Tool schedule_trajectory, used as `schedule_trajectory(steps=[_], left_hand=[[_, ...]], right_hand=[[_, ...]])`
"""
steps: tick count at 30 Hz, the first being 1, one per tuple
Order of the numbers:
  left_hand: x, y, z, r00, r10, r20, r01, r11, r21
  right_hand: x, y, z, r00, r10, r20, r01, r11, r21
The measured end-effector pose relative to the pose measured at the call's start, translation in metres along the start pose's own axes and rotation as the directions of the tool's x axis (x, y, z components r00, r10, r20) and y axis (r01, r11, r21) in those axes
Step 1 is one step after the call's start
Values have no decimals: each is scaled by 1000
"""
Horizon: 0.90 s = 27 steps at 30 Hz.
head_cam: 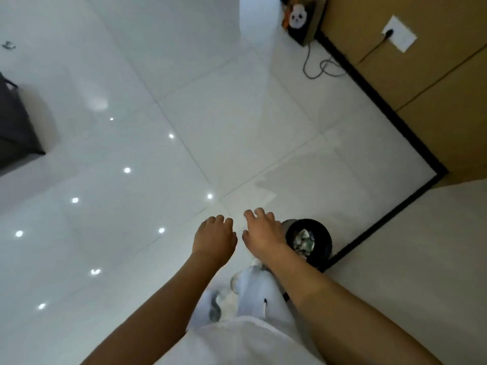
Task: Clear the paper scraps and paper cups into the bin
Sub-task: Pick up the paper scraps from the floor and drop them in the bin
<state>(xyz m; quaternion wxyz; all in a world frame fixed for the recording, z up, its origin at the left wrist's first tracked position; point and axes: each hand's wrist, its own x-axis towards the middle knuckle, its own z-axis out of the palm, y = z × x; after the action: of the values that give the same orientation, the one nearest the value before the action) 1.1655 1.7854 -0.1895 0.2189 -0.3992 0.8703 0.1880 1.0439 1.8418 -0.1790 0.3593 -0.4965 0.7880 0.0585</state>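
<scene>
Hiding bin (322,233) rim, right hand (263,233), fingertips curled under

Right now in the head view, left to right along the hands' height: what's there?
Left hand → right hand → black bin holding crumpled paper scraps → black skirting strip.

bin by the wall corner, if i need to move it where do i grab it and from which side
Grip the bin by its round top rim, coming from above on the near-left side where the right hand already hovers. It stands upright and open-topped, with crumpled paper inside; wall trim crowds the far-right side.
</scene>
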Motion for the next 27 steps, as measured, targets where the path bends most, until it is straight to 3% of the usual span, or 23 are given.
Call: schedule_trajectory(steps=[7,16,23,27], left_hand=[[-131,-185,10,941,-332,-73,315,933,-176],[-314,-368,71,716,-698,28,657,660,-365],[-394,-456,105,512,-848,139,774,385,-502],[-411,-518,110,443,-881,168,783,289,-551]], right_hand=[[-16,-207,56,959,-264,100,279,938,-206],[-63,-447,169,775,-544,322,631,688,-358],[-78,-582,221,626,-594,506,780,453,-433],[-67,-654,239,558,-598,575,827,349,-440]])
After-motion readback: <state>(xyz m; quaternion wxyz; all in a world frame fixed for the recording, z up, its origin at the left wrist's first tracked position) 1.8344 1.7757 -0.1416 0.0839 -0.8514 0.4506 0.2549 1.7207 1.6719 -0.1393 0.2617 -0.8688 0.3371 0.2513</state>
